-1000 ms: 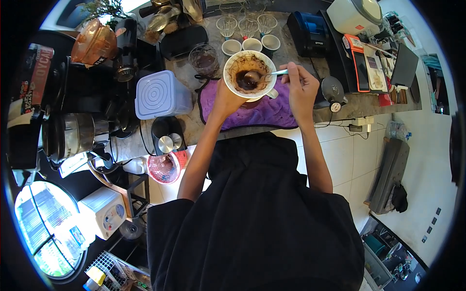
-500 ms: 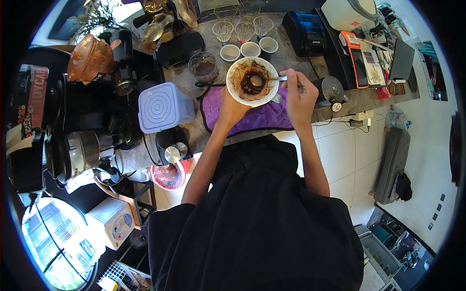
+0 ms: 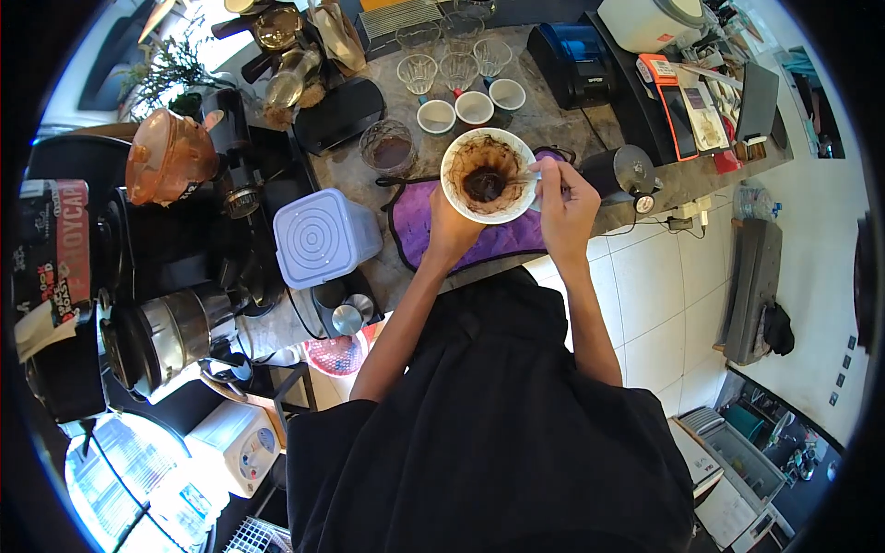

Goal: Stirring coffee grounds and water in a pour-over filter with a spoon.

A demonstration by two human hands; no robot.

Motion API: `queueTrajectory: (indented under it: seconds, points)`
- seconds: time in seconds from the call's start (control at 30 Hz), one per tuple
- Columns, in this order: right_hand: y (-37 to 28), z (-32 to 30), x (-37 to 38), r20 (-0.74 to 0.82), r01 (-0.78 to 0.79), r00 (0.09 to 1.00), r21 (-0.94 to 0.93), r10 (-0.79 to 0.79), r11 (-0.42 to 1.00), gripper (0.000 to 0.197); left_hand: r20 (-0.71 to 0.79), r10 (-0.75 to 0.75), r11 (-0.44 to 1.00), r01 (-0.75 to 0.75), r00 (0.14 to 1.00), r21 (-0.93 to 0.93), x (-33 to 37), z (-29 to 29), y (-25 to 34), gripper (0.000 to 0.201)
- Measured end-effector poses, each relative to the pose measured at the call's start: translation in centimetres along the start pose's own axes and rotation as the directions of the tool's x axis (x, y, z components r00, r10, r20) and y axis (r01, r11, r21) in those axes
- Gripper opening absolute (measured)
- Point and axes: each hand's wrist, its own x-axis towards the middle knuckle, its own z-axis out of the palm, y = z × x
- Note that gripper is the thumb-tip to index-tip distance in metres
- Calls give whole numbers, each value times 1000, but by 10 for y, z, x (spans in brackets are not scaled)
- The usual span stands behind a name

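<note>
My left hand (image 3: 453,227) is wrapped round the lower left side of a white cup (image 3: 489,217), tilted so its inside shows. Brown smears coat the cup's wall, and a dark brown wet mass (image 3: 484,184) sits at the bottom. Between the thumb and fingers of my right hand (image 3: 568,201) is the handle of a metal spoon (image 3: 528,175), which reaches over the cup's right rim. The spoon's bowl cannot be made out in the dark mass. Beneath both hands a purple cloth (image 3: 415,221) with black edging lies on the counter.
Three small white cups (image 3: 474,108) stand beyond the large cup, with several clear glasses (image 3: 458,72) behind. A glass with brown contents (image 3: 388,155) and a lavender lidded tub (image 3: 321,238) are at left. A black grinder-like device (image 3: 631,170) stands at right.
The cup and both hands sit slightly lower and further right in the picture, and the whole view has shifted. The spoon's bowl, visible before, no longer shows clearly.
</note>
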Motion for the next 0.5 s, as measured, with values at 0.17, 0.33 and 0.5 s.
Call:
queueTrajectory:
  seconds: [0.17, 0.33, 0.5]
  points:
    - [-7, -10, 5, -20, -172, 984, 195, 179, 966, 29, 28, 43, 999, -42, 999, -11, 0, -2, -2, 54]
    - [-19, -8, 5, -64, -74, 994, 158, 85, 985, 27, 51, 112, 993, -113, 992, 30, 0, -5, -4, 50]
    - [-2, -8, 9, 55, 48, 997, -4, -47, 999, 27, 40, 110, 994, -110, 993, 14, 0, -4, -4, 50]
